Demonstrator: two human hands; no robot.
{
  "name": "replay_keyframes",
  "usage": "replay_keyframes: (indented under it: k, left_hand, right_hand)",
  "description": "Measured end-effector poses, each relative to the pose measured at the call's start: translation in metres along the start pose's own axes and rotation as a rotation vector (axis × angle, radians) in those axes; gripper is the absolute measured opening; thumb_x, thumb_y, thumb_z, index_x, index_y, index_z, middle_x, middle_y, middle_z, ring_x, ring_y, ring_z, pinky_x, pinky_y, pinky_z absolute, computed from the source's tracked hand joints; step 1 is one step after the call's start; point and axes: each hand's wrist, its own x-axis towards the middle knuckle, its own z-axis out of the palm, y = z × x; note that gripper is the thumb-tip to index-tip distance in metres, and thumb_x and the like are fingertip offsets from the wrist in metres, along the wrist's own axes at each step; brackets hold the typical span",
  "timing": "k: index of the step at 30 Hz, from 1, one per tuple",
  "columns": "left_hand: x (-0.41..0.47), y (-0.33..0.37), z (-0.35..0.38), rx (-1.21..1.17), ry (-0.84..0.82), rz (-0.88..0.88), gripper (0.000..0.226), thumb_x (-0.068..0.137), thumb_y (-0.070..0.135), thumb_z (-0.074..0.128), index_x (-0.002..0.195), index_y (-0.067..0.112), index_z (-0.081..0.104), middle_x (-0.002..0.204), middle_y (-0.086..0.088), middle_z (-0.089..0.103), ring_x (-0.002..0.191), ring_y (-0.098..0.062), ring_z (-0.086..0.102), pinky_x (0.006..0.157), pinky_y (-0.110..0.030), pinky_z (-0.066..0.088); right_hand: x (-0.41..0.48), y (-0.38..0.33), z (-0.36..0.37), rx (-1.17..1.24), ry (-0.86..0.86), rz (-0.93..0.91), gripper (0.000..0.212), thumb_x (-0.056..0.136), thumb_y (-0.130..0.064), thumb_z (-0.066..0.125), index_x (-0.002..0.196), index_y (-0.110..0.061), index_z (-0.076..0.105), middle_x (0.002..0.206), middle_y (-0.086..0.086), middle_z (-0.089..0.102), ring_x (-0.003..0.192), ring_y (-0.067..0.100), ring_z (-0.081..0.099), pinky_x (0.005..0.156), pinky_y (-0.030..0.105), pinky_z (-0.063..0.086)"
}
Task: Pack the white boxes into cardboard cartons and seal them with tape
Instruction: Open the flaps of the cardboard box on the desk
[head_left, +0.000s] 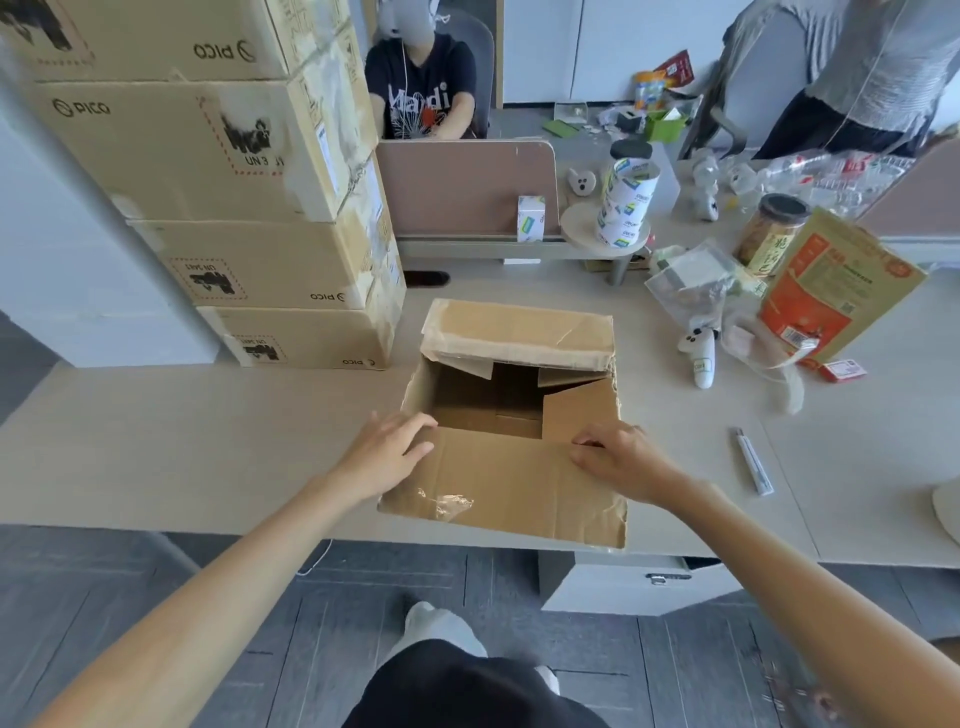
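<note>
An open cardboard carton (511, 483) stands at the desk's near edge, its near flap folded out toward me and its far flap raised. The inside looks empty. My left hand (387, 452) rests flat on the near flap's left corner, fingers spread. My right hand (621, 457) presses on the flap's right side, its fingertips curled at the fold by the right inner flap (576, 408). A small white box (531, 218) stands upright against the desk divider. No tape roll can be seen.
Several stacked PICO cartons (234, 208) fill the left of the desk. A utility knife (753, 462) lies to the right. Bags, a jar, a white controller (698, 353) and an orange package (831, 291) clutter the far right. Two people are beyond the divider.
</note>
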Motion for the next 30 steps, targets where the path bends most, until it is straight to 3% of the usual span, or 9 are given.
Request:
replay_keyframes:
  k: [5, 7, 9, 11, 13, 17, 22, 26, 30]
  left_hand:
    - [0.012, 0.005, 0.006, 0.077, 0.11, 0.013, 0.016, 0.102, 0.031, 0.042, 0.104, 0.019, 0.053, 0.115, 0.002, 0.063, 0.11, -0.016, 0.055, 0.117, -0.041, 0.024]
    - [0.022, 0.009, 0.007, 0.101, 0.131, 0.018, 0.018, 0.103, 0.032, 0.04, 0.092, 0.019, 0.047, 0.099, 0.003, 0.062, 0.09, -0.015, 0.056, 0.095, -0.032, 0.041]
    - [0.032, 0.011, 0.007, 0.129, 0.126, 0.003, 0.021, 0.103, 0.032, 0.038, 0.087, 0.019, 0.044, 0.091, 0.003, 0.059, 0.081, -0.016, 0.056, 0.076, -0.028, 0.04]
    - [0.047, 0.005, 0.011, 0.193, 0.15, 0.024, 0.021, 0.101, 0.03, 0.04, 0.089, 0.017, 0.051, 0.093, 0.001, 0.062, 0.092, -0.02, 0.059, 0.103, -0.036, 0.037]
    - [0.062, 0.0, 0.014, 0.236, 0.159, 0.05, 0.021, 0.099, 0.028, 0.043, 0.101, 0.014, 0.059, 0.107, -0.003, 0.063, 0.108, -0.022, 0.057, 0.12, -0.044, 0.017]
    - [0.09, -0.003, 0.009, 0.07, 0.143, 0.166, 0.032, 0.1, 0.021, 0.046, 0.126, 0.01, 0.06, 0.15, -0.004, 0.042, 0.142, -0.019, 0.033, 0.115, -0.032, 0.026]
    - [0.113, -0.018, 0.002, -0.079, 0.231, 0.267, 0.024, 0.093, 0.006, 0.053, 0.112, 0.009, 0.066, 0.13, -0.003, 0.059, 0.121, -0.02, 0.053, 0.09, -0.046, 0.053]
    - [0.127, -0.021, -0.016, -0.009, 0.341, 0.366, 0.03, 0.085, -0.002, 0.059, 0.114, 0.006, 0.065, 0.133, -0.009, 0.058, 0.122, -0.025, 0.055, 0.091, -0.032, 0.053]
    - [0.145, -0.027, -0.022, 0.02, 0.334, 0.286, 0.043, 0.089, 0.003, 0.055, 0.132, 0.007, 0.056, 0.149, -0.013, 0.043, 0.141, -0.03, 0.037, 0.112, -0.041, 0.038]
  right_hand:
    - [0.012, 0.006, 0.003, -0.264, 0.061, -0.212, 0.041, 0.104, -0.04, 0.036, 0.119, -0.014, 0.063, 0.113, 0.003, 0.067, 0.109, 0.025, 0.058, 0.095, 0.041, 0.044]
    - [0.02, 0.008, 0.007, -0.275, 0.067, -0.203, 0.055, 0.101, -0.046, 0.026, 0.121, -0.012, 0.064, 0.117, 0.005, 0.067, 0.112, 0.028, 0.059, 0.095, 0.043, 0.045]
    - [0.03, 0.012, 0.014, -0.263, 0.066, -0.17, 0.064, 0.098, -0.05, 0.02, 0.124, -0.011, 0.064, 0.124, 0.007, 0.065, 0.117, 0.029, 0.058, 0.098, 0.046, 0.045]
    - [0.039, 0.012, 0.016, -0.228, 0.069, -0.116, 0.066, 0.097, -0.051, 0.021, 0.127, -0.009, 0.062, 0.134, 0.01, 0.059, 0.123, 0.032, 0.054, 0.102, 0.047, 0.043]
    - [0.049, 0.012, 0.015, -0.233, 0.063, -0.077, 0.058, 0.1, -0.049, 0.027, 0.13, -0.011, 0.059, 0.147, 0.011, 0.048, 0.134, 0.033, 0.045, 0.109, 0.046, 0.037]
    - [0.071, 0.014, 0.006, -0.222, 0.128, -0.106, 0.046, 0.1, -0.038, 0.037, 0.125, -0.008, 0.062, 0.142, 0.016, 0.051, 0.128, 0.038, 0.049, 0.105, 0.047, 0.04]
    - [0.086, 0.016, -0.013, -0.237, 0.264, -0.146, 0.04, 0.096, -0.019, 0.058, 0.134, -0.006, 0.056, 0.134, 0.012, 0.059, 0.124, 0.033, 0.054, 0.1, 0.047, 0.047]
    - [0.101, 0.02, -0.029, -0.215, 0.324, -0.098, 0.056, 0.09, -0.009, 0.061, 0.143, -0.004, 0.043, 0.142, 0.015, 0.051, 0.129, 0.035, 0.048, 0.098, 0.051, 0.049]
    - [0.119, 0.021, -0.041, -0.151, 0.363, -0.024, 0.072, 0.091, -0.009, 0.06, 0.154, -0.007, 0.025, 0.157, 0.015, 0.033, 0.14, 0.034, 0.036, 0.108, 0.048, 0.039]
